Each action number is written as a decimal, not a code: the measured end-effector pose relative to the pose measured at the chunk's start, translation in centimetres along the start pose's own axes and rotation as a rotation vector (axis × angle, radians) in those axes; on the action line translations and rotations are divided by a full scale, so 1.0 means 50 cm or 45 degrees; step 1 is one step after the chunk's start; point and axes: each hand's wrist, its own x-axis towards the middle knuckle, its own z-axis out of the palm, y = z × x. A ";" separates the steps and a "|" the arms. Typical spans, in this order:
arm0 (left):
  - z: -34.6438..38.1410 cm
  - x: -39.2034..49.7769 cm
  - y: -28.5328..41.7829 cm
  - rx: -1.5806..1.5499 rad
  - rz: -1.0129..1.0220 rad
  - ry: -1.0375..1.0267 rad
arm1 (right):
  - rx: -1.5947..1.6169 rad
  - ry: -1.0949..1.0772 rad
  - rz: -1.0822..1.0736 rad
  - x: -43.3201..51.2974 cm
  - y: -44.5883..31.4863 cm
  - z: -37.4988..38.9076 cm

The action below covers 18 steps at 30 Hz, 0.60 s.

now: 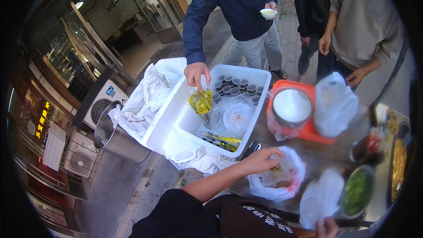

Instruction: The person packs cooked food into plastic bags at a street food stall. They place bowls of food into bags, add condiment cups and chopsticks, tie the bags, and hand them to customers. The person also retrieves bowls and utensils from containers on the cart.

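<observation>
My left hand is over a container lined with a white plastic bag. Its fingers are bent above clear plastic, and whether they grip it cannot be told. Red stains and small scraps show inside the liner. At the lower right, my right hand pinches the bottom end of a translucent white plastic bag. That bag lies beside a round bowl of chopped greens. Beyond my left hand is a white plastic tub with lidded small cups, a round container in clear plastic and yellow-and-black packets.
A person's hand touches yellow-wrapped sticks standing in the tub; their other hand holds a bowl. Other people stand behind an orange tray with a white-topped pot and bagged item. Food pans line the right.
</observation>
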 end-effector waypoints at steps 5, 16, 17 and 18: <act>-0.042 0.007 0.034 -0.024 -0.105 0.009 | 0.067 0.206 0.247 0.047 0.088 0.000; -0.019 0.026 0.032 -0.202 -0.153 -0.040 | 0.015 0.429 0.195 0.250 0.078 -0.065; -0.013 0.025 0.034 -0.201 -0.141 -0.035 | 0.270 0.422 0.228 0.266 0.105 -0.067; -0.007 0.025 0.041 -0.188 -0.152 -0.049 | 0.135 0.446 0.261 0.283 0.122 -0.070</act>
